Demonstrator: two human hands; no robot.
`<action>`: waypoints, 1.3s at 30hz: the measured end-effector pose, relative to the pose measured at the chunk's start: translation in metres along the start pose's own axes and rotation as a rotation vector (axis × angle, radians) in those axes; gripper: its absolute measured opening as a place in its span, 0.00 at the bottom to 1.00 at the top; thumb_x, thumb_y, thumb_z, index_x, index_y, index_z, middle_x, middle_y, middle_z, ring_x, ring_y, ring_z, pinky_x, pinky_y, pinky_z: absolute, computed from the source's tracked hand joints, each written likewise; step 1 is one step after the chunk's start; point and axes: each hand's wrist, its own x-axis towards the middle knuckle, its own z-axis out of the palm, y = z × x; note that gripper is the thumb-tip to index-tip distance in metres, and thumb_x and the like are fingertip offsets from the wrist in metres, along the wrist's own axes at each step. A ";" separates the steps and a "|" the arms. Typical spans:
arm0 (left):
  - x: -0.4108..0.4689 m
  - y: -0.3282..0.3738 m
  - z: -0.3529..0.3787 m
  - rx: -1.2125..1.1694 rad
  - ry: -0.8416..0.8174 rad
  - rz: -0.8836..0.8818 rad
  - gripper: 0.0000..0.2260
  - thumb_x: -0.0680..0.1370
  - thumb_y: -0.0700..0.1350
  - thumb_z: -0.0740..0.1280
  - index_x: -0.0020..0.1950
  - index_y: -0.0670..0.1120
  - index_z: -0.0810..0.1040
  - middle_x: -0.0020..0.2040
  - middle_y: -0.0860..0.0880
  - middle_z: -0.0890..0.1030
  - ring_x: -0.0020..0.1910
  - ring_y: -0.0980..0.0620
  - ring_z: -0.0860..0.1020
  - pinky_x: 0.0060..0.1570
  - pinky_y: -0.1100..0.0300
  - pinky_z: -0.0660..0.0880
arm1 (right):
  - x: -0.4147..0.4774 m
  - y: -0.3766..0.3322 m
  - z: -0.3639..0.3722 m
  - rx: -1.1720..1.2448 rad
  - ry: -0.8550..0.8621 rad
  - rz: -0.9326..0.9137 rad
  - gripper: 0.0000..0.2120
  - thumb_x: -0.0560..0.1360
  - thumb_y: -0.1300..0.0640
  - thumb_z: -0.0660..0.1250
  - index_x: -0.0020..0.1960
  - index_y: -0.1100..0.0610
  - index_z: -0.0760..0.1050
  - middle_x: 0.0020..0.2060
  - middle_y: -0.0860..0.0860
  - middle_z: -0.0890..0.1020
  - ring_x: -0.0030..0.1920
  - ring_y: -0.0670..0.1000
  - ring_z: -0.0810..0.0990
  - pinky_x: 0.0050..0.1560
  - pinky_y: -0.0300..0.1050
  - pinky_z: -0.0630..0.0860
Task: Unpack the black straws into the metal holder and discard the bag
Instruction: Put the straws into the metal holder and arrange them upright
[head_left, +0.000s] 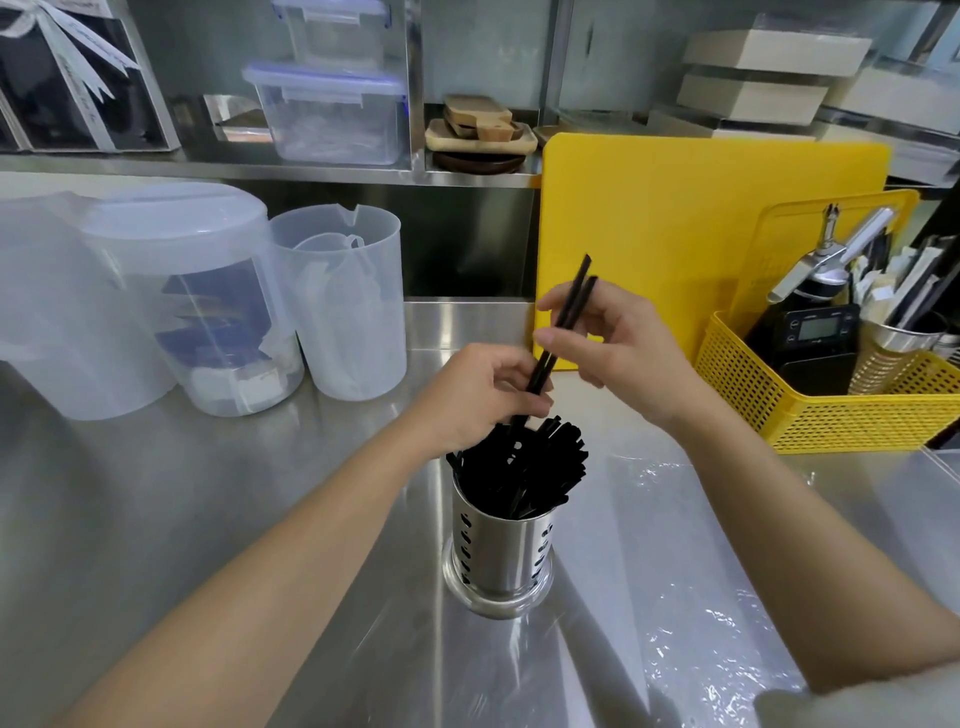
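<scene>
A perforated metal holder stands on the steel counter, packed with black straws. Two more black straws tilt up and to the right above it, their lower ends reaching down among the packed ones. My left hand pinches these two low down, just over the holder. My right hand grips them higher up between thumb and fingers. A clear plastic bag lies flat and crinkled on the counter to the right of the holder, under my right forearm.
A yellow cutting board leans upright behind my hands. A yellow mesh basket with a timer and utensils sits at right. Translucent plastic jugs stand at left. A shelf above holds clear tubs and wooden boards.
</scene>
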 end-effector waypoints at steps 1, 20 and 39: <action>0.000 -0.003 0.002 0.023 -0.008 0.000 0.08 0.70 0.34 0.71 0.40 0.47 0.77 0.46 0.36 0.82 0.46 0.40 0.81 0.53 0.49 0.77 | -0.001 0.001 0.002 -0.027 -0.016 0.010 0.04 0.72 0.63 0.68 0.47 0.58 0.76 0.33 0.47 0.74 0.27 0.41 0.70 0.30 0.31 0.67; 0.005 -0.019 0.004 0.018 0.113 -0.092 0.06 0.74 0.39 0.68 0.47 0.37 0.78 0.44 0.39 0.83 0.47 0.39 0.81 0.48 0.41 0.79 | -0.004 0.044 -0.010 -0.192 -0.334 0.562 0.12 0.74 0.55 0.67 0.46 0.65 0.77 0.31 0.54 0.77 0.26 0.48 0.71 0.28 0.39 0.67; 0.004 -0.021 0.007 0.027 0.131 -0.038 0.03 0.76 0.38 0.65 0.47 0.39 0.77 0.43 0.40 0.83 0.38 0.49 0.80 0.46 0.54 0.76 | 0.008 0.005 -0.002 -0.422 -0.085 0.141 0.04 0.73 0.62 0.64 0.42 0.56 0.77 0.31 0.51 0.79 0.32 0.49 0.75 0.34 0.42 0.70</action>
